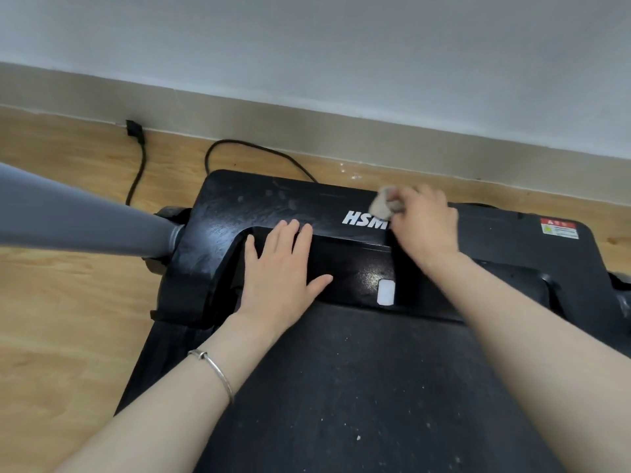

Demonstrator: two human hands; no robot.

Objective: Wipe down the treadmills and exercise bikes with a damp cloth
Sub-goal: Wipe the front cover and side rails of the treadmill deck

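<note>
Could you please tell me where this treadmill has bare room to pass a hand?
Free: hood between grey post and logo; hood between right hand and warning sticker; belt below the white label. Crowded: mid-hood, around the left hand and the cloth.

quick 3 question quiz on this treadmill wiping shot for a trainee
1. True or false: the left hand rests flat on the treadmill.
2. Where does the right hand press the cloth?
A) a bike saddle
B) the cover, by the logo
C) a mirror
3. Fill in: the left wrist wears a ___.

Key: 1 true; 2 B; 3 bracelet.
</note>
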